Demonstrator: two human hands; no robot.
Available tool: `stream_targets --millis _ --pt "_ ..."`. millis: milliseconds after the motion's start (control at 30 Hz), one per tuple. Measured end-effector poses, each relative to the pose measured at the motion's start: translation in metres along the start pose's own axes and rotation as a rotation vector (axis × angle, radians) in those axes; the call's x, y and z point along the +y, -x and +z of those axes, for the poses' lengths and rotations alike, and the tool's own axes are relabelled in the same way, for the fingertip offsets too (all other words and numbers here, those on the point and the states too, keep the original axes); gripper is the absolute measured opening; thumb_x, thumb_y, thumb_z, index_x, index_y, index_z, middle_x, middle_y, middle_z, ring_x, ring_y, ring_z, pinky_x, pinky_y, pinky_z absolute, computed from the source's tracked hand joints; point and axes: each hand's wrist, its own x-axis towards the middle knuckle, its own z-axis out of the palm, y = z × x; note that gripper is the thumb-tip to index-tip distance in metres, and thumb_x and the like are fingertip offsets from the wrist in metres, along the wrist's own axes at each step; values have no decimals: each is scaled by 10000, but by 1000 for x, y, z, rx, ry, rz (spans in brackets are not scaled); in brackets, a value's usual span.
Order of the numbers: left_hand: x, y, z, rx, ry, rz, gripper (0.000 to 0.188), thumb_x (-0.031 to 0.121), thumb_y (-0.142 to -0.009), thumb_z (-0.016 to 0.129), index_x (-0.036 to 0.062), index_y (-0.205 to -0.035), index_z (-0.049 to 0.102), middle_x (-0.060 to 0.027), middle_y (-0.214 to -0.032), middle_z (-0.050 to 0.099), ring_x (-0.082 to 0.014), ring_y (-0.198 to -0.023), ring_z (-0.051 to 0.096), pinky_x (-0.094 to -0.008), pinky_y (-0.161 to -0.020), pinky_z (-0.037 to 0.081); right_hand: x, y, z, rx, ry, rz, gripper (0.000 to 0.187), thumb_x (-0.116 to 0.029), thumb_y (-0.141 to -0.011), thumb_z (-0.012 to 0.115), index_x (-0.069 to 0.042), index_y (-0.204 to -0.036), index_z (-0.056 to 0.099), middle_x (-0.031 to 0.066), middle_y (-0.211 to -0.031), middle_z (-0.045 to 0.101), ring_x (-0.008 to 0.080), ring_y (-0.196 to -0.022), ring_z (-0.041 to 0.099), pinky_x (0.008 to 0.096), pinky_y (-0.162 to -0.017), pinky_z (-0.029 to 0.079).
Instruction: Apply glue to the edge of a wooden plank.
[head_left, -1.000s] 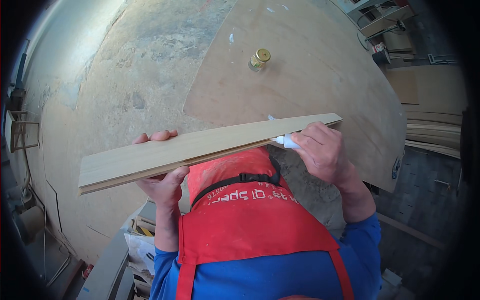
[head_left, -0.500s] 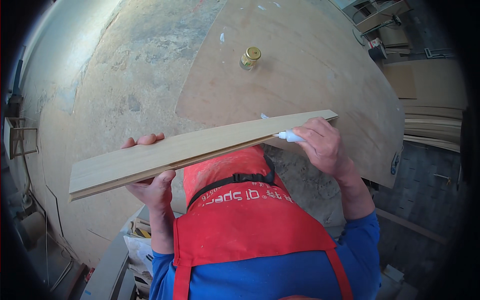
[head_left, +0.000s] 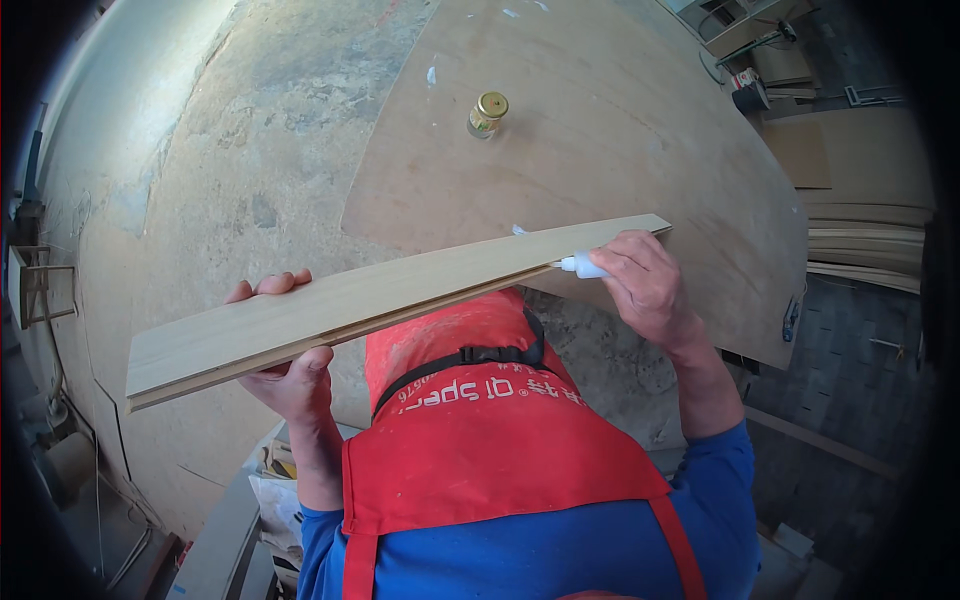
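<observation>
A long pale wooden plank (head_left: 400, 290) with a grooved near edge is held up across my body, its right end farther away. My left hand (head_left: 300, 385) grips it toward the left end, thumb at the near edge and fingers curled over the far edge. In my right hand (head_left: 645, 285) is a small white squeeze bottle (head_left: 588, 265), pinched between thumb and fingers. Its narrow nozzle points left and meets the plank's near edge, right of the middle. Whether any liquid is coming out is too small to see.
On a large brown board (head_left: 600, 150) ahead stands a glass jar (head_left: 488, 115) with a gold lid. Stacked curved sheets (head_left: 865, 245) lie at the right. A small wooden frame (head_left: 42, 285) is at the far left. Boxes and tools sit low at the left, beside my left arm.
The plank and my left hand have shifted slightly left and nearer. The bottle's nozzle sits a little farther right along the plank's edge. Both grips are unchanged.
</observation>
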Motion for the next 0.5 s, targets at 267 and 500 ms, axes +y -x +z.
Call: stream_targets --millis 267,500 --pt "-2 0 4 -12 -5 27 1059 286 -746 1008 23 -1572 399 -196 -1354 665 -365 -1286 649 -537 -1154 499 27 19 -6 9 59 30 394 121 -704 766 -15 -1070 719 117 -964 681 339 -908 682 438 -762 581" --pt "-4 -2 4 -20 -9 51 1031 297 -781 982 3 -1572 389 -204 -1353 667 -362 -1275 652 -542 -1162 487 51 37 -7 -1 96 93 361 110 -722 759 -22 -1057 724 127 -968 691 342 -918 680 440 -795 570"
